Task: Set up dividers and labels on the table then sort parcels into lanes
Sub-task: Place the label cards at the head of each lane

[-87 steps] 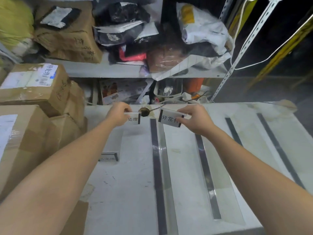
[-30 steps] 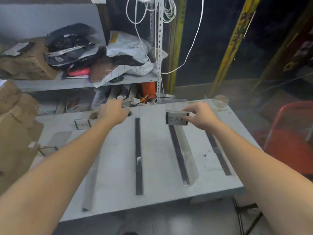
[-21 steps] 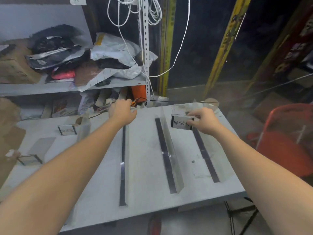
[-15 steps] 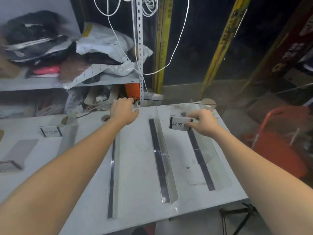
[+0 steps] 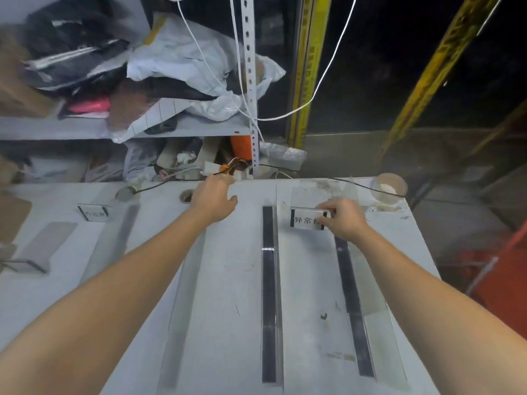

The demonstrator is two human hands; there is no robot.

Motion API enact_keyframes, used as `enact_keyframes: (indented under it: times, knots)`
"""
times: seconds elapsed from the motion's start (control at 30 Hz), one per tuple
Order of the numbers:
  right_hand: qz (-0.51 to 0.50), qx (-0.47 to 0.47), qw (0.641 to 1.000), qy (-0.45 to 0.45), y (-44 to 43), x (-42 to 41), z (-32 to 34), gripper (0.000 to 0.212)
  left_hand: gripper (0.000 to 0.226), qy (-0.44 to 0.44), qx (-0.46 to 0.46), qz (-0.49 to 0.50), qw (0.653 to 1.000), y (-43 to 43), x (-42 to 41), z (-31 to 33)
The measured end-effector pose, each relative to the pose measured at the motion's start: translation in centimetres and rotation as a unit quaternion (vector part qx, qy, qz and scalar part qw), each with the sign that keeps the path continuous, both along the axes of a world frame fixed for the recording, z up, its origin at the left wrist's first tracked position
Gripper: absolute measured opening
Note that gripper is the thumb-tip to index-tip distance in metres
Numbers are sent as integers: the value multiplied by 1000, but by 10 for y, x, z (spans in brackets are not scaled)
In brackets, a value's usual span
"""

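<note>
Pinching a white label card (image 5: 305, 220) by its right end with the right hand (image 5: 343, 220), thumb and fingers curled on it. Holding it upright at the far end of the table (image 5: 228, 323), between the middle divider (image 5: 268, 280) and the right divider (image 5: 350, 295), near both. Cannot tell whether standing on the surface or just above it.

Reaching with the left hand (image 5: 212, 202) to the far edge, over the top end of the left divider (image 5: 182, 295). Seen only from the back, so cannot tell if gripping anything. Well to the left, a second label (image 5: 92, 213) standing alone.

Probably in the set-up step, with no parcels (image 5: 176, 61) in the lanes yet, only on the shelf (image 5: 85, 128) behind.

Possible trouble from here:
- Letting go too early and tipping the card flat, likely light and not very steady on its foot.
- Knocking the clear right divider with the wrist, hard to see against the grey top.
- Catching the black cable (image 5: 353, 185) lying across the far edge.
</note>
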State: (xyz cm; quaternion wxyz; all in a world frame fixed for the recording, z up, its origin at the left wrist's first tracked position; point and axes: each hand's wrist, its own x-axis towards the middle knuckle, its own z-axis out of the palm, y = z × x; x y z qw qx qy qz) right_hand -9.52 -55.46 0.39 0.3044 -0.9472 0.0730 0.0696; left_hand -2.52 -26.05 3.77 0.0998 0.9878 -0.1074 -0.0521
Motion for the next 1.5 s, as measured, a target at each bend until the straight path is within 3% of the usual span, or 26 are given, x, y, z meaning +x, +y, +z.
enact_keyframes:
  times: [0.13,0.37,0.63,0.8,0.9,1.0,1.1,1.5]
  knots:
    - [0,33,999,27,-14,27,-25,31,51,4,4,15,1000,-12,7,-10]
    - [27,19,997,69,-30,60,-50,23,55,9,34,51,998,-30,10,-21]
    - [19,-19,995,97,-30,63,-69,32,53,21,45,54,997,-30,4,-24]
    - [24,-41,995,92,-23,57,-52,30,53,21,50,49,997,-24,0,-17]
    - [30,-33,995,86,-14,55,-35,46,55,4,56,55,997,-19,-4,-9]
    - [57,-47,995,70,2,53,-12,46,57,-15,83,53,995,-9,-7,2]
    - [78,-65,994,43,26,49,14,46,57,-18,96,53,994,12,-13,15]
    - [146,-148,978,-28,192,1,79,45,56,-18,-47,177,983,202,-97,49]
